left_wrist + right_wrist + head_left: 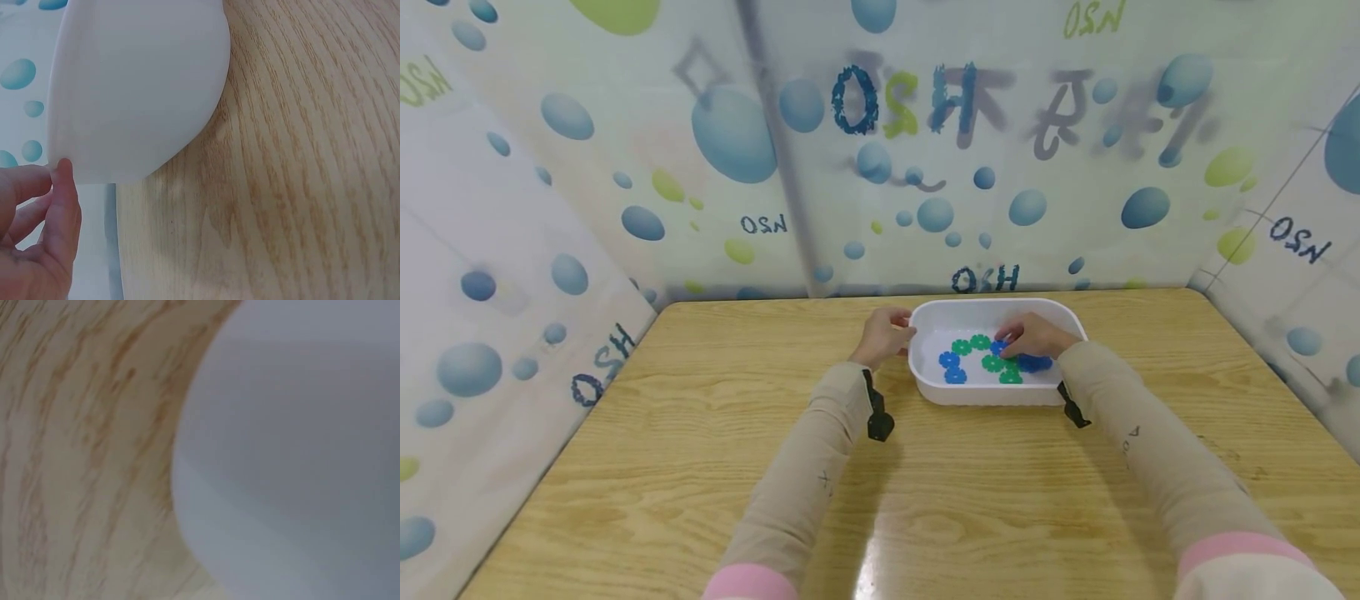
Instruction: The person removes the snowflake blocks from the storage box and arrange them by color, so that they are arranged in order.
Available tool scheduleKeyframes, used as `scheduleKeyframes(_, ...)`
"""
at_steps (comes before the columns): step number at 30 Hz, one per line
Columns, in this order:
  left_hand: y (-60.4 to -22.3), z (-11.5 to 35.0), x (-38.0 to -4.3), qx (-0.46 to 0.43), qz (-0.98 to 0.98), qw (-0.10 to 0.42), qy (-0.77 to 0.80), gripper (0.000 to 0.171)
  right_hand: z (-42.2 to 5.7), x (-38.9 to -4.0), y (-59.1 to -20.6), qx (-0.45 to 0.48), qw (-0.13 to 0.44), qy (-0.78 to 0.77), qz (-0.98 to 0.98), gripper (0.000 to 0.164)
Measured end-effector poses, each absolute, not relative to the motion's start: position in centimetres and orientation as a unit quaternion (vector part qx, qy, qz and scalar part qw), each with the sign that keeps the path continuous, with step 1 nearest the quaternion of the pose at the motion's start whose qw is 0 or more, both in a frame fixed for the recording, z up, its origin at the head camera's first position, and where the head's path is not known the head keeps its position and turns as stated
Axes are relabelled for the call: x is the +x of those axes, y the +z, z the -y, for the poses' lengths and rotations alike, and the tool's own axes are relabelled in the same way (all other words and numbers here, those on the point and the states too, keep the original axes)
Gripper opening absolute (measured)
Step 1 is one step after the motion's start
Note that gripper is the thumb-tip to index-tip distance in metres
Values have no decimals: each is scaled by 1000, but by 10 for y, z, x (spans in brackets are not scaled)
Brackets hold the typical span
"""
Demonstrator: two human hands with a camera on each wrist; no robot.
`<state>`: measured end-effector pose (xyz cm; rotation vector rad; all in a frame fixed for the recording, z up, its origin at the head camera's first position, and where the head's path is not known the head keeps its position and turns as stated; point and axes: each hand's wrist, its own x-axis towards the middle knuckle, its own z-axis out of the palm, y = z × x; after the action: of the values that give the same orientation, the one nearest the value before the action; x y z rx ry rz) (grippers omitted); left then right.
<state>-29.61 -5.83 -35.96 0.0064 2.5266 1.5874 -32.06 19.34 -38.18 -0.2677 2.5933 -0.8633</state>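
Note:
A white plastic basin [985, 395] holds several flat, notched flower-shaped discs. Green discs [981, 342] and blue discs [955, 377] lie on its floor, with more blue ones [1036, 363] under the right wrist. My left hand [883, 335] grips the basin's left rim; in the left wrist view, thumb and fingers [64, 206] pinch its edge. Reaching over the right side, my right hand [1033, 335] pinches a blue disc [998, 347] between bent fingers. The right wrist view shows just the basin's outer wall [294, 462], so the right fingertips are partly hidden.
The basin stands near the back edge of a wood-grain table [760, 400]. Behind it rises a wall covering [850, 200] printed with blue and green bubbles, and similar coverings close both sides. A black wrist mount [880, 417] hangs below the left cuff.

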Motion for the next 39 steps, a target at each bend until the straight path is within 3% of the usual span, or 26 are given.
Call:
scheduleKeyframes(12, -359, 58, -297, -6, -840, 81, 536, 35, -191, -322, -380, -66, 212, -307, -925, 29)
scheduleKeyframes(27, -355, 58, -296, -10, -837, 86, 541, 36, -186, -322, -376, -79, 206, -294, -930, 33)
scheduleKeyframes(39, -358, 58, -295, -2, -841, 81, 534, 36, -184, -321, -378, -34, 214, -298, -930, 35)
